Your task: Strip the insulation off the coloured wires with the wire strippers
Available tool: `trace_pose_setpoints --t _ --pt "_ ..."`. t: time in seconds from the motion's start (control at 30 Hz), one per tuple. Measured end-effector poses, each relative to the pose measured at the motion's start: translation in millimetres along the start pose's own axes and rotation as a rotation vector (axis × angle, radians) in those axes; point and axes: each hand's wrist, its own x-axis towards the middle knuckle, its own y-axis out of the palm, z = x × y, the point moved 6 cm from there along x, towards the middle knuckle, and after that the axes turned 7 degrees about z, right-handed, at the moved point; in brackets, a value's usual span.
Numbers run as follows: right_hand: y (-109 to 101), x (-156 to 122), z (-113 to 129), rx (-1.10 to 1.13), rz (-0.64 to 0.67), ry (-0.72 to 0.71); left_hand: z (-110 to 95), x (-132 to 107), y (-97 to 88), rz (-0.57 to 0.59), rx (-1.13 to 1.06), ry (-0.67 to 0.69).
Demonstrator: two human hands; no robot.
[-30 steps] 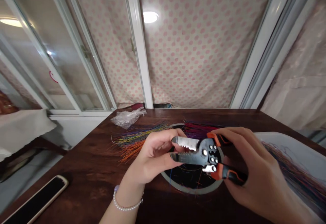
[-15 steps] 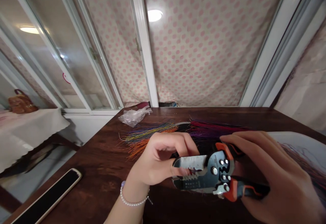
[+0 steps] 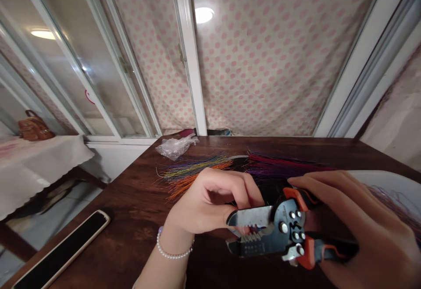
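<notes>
Right hand [image 3: 368,232] clenching orange-handled wire stripper [image 3: 283,232] at 4 o'clock, handles wrapped for steady support; left hand [image 3: 208,201] curling beside jaws, thumb [image 3: 231,219] seemingly touching them, grip hard to tell; colored wire bundles [image 3: 197,177] lying at 12 o'clock.

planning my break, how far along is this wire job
Fine coloured wires already lie in the white tray, seemingly finished. In hand: a wire stripper, gripped by the right hand with the left hand at its jaws. Left: the bunches of coloured wires on the table.
</notes>
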Motion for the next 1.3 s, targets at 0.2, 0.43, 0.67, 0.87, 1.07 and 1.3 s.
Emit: trace_pose_setpoints --t 0.2,0.43,0.67,0.87,1.07,1.3 --pt "-0.7 2.5 3.1 -0.006 -0.006 -0.016 1.4 -0.5 0.8 -0.014 -0.053 0.007" --pt "-2.5 1.4 2.8 -0.026 0.026 0.004 -0.7 0.4 -0.1 0.012 -0.037 0.001" --pt "-3.4 -0.3 1.8 -0.04 0.025 0.021 -1.4 0.3 -0.2 0.009 -0.034 0.015" --pt "-4.3 0.3 2.6 -0.013 0.02 0.019 -1.2 1.1 0.5 -0.001 -0.034 0.017" --pt "-4.1 1.1 2.0 0.0 0.044 0.045 0.1 0.9 2.4 -0.012 -0.042 0.003" --pt "-4.8 2.8 4.0 -0.022 0.042 0.025 0.3 0.7 3.4 -0.064 -0.046 -0.013"
